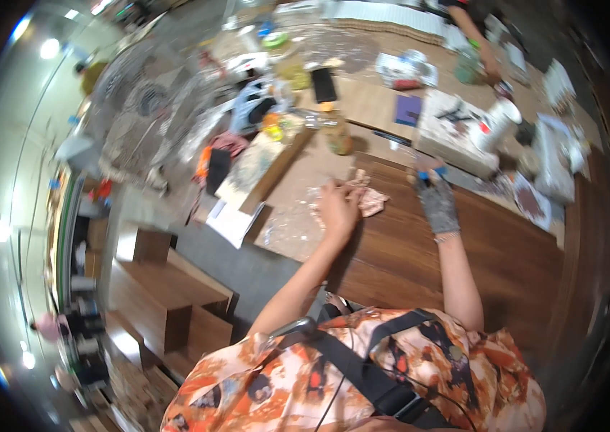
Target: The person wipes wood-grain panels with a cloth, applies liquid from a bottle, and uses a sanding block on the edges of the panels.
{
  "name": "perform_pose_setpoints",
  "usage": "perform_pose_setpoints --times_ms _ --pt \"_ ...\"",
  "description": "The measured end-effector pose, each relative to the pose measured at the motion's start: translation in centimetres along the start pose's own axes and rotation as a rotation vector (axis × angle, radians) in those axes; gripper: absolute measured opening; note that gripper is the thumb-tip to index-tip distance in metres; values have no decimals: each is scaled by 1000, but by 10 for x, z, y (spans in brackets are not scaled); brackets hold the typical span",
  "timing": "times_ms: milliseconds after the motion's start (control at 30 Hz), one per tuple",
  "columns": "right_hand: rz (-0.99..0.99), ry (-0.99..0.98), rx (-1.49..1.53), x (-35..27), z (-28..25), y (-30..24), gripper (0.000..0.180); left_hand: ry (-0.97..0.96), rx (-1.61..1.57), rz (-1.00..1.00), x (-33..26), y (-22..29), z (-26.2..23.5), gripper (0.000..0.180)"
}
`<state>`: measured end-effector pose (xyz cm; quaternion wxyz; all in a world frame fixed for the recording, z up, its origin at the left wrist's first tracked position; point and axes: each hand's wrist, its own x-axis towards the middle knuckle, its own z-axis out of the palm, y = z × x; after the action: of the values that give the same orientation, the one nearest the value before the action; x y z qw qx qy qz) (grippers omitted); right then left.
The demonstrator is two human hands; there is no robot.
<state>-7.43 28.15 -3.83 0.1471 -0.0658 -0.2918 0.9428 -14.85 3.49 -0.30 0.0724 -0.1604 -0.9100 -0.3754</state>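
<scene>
Head view. Left forearm rises bare from the lower edge, angled up and slightly right; left hand (337,209) lies palm down on the wooden tabletop (463,252), fingers curled forward and pressed onto a small pinkish crumpled piece (368,196), possibly cloth or clay; too blurred to tell. The piece shows just beyond and to the right of the fingertips, touching them. Whether the fingers pinch it or only press on it cannot be told.

Right forearm runs nearly straight up from the lower edge. Right hand (436,201) wears a grey speckled glove and is closed around a thin blue-tipped tool (429,173) that sticks out just above the knuckles; fingers wrapped tight, fist upright on the table. The two hands sit near each other, apart, with the pinkish piece between them and closer to the left.

Left of the left hand: a pale speckled board (294,209), touching the wrist's edge. Beyond the gloved hand: a white box (456,137) and a white bottle (496,124). Another person's arm (474,32) reaches in at the far top edge, well apart.
</scene>
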Motion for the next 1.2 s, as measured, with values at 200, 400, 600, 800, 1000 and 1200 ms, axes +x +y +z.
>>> perform_pose_setpoints --times_ms 200,400,600,800,1000,1200 --pt "-4 81 -76 2 6 5 57 -98 26 -104 -2 5 -18 28" --pt "24 94 -64 7 -7 3 55 -16 -92 -114 -3 -5 -13 27" --pt "5 46 -27 10 -8 4 55 371 -418 10 18 -73 -121 13" --pt "30 50 9 20 11 16 40 439 -123 -236 18 -207 -232 38" --pt "31 20 111 24 -20 -1 26 31 -117 -224 -43 -159 -219 27" --pt "-55 170 29 10 -6 11 17 -95 -98 -244 -156 -208 -187 28"
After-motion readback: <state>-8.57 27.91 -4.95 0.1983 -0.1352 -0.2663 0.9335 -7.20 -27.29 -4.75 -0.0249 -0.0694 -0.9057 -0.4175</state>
